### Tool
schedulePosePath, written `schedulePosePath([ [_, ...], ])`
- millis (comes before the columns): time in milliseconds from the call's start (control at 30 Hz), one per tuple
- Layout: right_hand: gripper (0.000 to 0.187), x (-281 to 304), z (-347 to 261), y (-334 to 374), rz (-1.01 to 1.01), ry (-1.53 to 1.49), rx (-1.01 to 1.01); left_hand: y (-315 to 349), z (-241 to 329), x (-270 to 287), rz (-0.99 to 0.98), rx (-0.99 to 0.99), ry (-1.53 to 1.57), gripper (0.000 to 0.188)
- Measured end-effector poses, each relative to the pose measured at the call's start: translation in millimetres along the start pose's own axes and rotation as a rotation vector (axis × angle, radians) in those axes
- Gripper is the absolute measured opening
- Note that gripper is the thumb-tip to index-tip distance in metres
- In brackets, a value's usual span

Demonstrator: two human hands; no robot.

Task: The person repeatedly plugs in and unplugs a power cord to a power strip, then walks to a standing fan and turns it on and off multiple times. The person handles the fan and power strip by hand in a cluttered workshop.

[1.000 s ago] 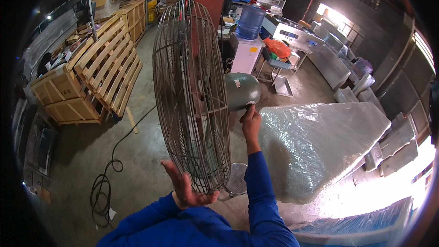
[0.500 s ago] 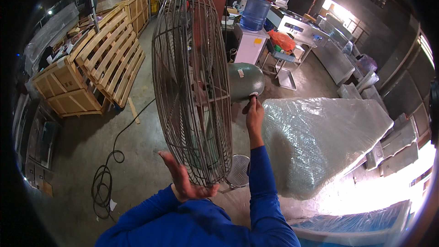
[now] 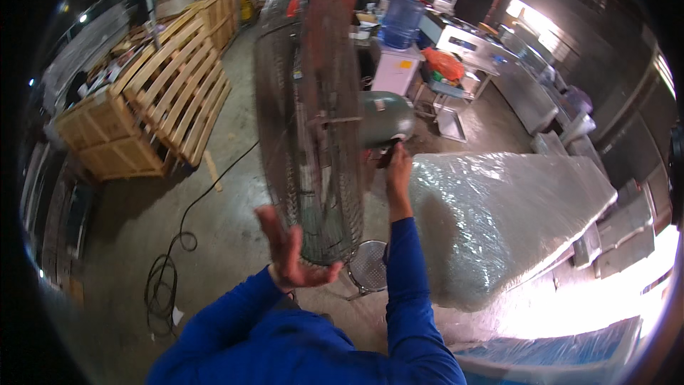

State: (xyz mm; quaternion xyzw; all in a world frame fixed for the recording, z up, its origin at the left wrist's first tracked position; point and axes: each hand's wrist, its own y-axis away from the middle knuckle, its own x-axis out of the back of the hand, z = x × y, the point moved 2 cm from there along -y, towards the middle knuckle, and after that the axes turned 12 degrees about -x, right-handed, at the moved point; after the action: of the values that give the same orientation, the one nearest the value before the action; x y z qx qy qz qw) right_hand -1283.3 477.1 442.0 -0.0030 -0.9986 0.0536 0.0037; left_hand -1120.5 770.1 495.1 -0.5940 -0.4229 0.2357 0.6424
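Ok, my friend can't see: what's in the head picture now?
A person's right hand is at the green motor housing of a large wire-caged fan, their open left hand by the fan's lower edge. A slatted wooden pallet stands left.

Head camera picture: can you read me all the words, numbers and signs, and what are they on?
None can be read.
Pale label on the green motor: too blurred.
Yellow sticker on the white cabinet: any writing is too small.
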Motion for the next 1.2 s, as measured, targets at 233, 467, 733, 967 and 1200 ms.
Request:
schedulePosePath([
  [233, 0.041, 17, 15, -1, -0.056, 0.124, 0.098, 5, 20, 10, 0.069, 0.076, 0.042, 0.092],
  [467, 0.035, 68, 38, 7, 0.11, 0.476, 0.342, 5, 25, 22, 0.146, 0.068, 0.186, 0.073],
  [733, 0.029, 118, 261, 168, -0.121, 1.183, -0.474, 139, -96, 141, -0.285, 0.46, 0.673, 0.076],
  [967, 0.029, 18, 385, 414, -0.888, 1.055, -1.238, 274, -257, 284, -0.493, 1.279, 0.252, 0.054],
  [1200, 0.039, -231, 379, 323, -0.895, 1.087, -0.72, 358, -445, 207, -0.355, 1.467, 0.582, 0.049],
])
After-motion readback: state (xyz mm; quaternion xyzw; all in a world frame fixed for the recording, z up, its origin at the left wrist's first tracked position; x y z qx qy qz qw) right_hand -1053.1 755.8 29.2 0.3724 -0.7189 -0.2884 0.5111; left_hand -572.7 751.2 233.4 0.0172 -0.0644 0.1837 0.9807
